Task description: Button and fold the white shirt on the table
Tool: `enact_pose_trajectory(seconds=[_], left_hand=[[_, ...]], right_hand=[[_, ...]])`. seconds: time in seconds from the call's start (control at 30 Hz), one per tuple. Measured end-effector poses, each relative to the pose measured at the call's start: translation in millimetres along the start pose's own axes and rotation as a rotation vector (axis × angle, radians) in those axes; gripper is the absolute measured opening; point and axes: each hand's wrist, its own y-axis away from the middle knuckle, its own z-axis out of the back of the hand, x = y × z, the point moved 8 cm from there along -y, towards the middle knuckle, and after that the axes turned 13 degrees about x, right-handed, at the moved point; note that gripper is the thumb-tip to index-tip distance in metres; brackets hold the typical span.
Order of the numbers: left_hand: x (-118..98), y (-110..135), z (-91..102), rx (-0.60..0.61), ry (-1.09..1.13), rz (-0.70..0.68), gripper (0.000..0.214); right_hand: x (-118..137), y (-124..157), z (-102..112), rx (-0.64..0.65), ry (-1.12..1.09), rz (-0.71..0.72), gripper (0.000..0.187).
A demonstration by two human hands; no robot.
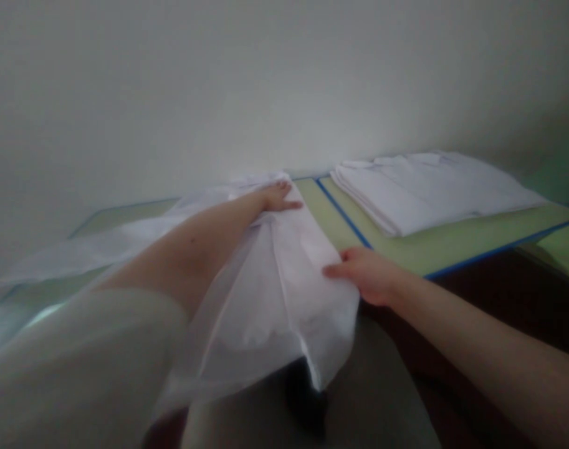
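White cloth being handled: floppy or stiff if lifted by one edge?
Probably floppy: the white cloth hangs in soft folds off the table. Likely light: its hanging part looks half-sheer. Pushed, it would probably bunch up under the left hand, not slide.

We look from the person's head, forward and a little down, over the pale green table with blue border lines (452, 243) to the plain white wall (265, 93). We stand very near the table's front edge.
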Motion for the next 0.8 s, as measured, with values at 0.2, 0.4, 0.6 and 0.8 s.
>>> enact_pose_trajectory(seconds=[0.2, 0.4, 0.6, 0.8], left_hand=[[-41, 31, 25.4, -0.084, -0.086, -0.048, 0.100], [-128, 105, -0.4, 0.018, -0.009, -0.156, 0.094], [-141, 131, -35.2, -0.020, 0.056, -0.113, 0.098], [-138, 128, -34.4, -0.020, 0.029, -0.105, 0.098]], right_hand=[[-7, 9, 2, -0.012, -0.002, 0.032, 0.012], [-6, 8, 4, -0.007, 0.033, 0.047, 0.008], [-17, 18, 7, -0.042, 0.057, 0.082, 0.005], [-47, 35, 8, -0.027, 0.006, 0.094, 0.013]])
